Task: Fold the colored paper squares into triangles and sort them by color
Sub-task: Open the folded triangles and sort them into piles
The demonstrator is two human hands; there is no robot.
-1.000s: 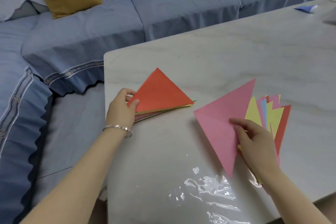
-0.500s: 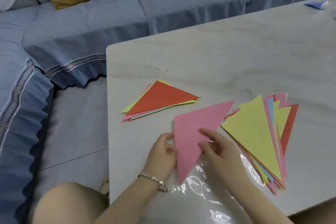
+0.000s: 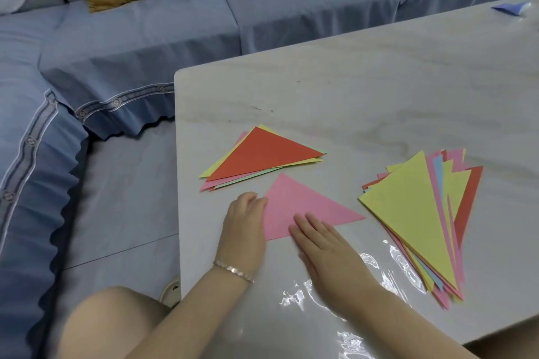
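The folded pink paper triangle (image 3: 303,204) lies flat on the pale marbled tabletop (image 3: 379,81), near its left edge. At its 6 o'clock the right grip (image 3: 323,245) is released, straight fingers pressing the near edge. At 9 o'clock the left grip (image 3: 245,221) is also released, fingertips touching the paper's left edge. An orange-topped stack of paper triangles (image 3: 262,154) sits at 12 o'clock, and a yellow-topped fanned stack (image 3: 408,213) at 3 o'clock.

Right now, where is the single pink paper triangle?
Head view: the pink paper triangle lies flat on the pale table, near-left, between the red-topped paper pile and the yellow-topped paper pile, left hand and right hand touching it.
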